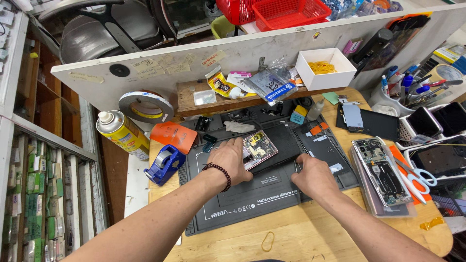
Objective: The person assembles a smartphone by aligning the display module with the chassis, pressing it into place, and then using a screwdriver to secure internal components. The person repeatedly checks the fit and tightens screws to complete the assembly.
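My left hand (232, 158) rests on an opened phone (259, 147) with its circuit board showing, pressing its near left edge. The phone lies tilted on a black flat panel (284, 143) on the dark silicone work mat (252, 194). My right hand (314, 175) grips the panel's near right corner, fingers curled at its edge. A beaded bracelet sits on my left wrist.
A second opened phone (382, 171) lies at the right beside scissors (412, 175). At the left stand a blue tape dispenser (165, 164), a yellow spray can (124, 133) and a tape roll (145, 106). A white box of rubber bands (324, 68) sits on a wooden shelf.
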`<state>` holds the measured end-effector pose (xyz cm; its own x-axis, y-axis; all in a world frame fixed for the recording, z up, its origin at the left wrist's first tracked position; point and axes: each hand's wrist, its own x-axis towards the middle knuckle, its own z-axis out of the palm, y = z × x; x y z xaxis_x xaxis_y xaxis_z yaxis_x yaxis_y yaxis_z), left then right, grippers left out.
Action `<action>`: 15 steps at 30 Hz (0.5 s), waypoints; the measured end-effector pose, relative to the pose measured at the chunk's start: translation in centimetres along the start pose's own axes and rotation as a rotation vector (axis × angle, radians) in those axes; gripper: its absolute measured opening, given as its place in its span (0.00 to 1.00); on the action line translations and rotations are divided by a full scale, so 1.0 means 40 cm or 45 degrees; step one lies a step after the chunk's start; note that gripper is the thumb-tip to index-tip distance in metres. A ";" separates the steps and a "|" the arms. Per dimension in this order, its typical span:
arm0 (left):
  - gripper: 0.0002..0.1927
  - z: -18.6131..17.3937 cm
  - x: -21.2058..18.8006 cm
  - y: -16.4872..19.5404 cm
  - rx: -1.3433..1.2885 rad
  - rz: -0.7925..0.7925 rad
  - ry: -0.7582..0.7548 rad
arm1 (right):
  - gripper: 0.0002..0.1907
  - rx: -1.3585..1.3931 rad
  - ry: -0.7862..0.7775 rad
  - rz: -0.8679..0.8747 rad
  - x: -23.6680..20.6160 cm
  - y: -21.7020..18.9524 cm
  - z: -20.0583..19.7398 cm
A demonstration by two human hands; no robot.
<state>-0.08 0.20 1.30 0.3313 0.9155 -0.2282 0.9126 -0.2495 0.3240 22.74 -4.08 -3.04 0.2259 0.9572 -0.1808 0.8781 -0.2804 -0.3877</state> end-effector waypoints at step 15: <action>0.40 -0.035 -0.060 -0.050 -0.046 0.004 -0.072 | 0.21 0.295 -0.116 0.133 0.025 0.020 -0.003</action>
<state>-3.04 -1.07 2.50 0.3478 0.8953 -0.2782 0.9026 -0.2395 0.3577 23.71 -3.34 -3.42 0.2623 0.9148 -0.3072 0.7294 -0.3963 -0.5575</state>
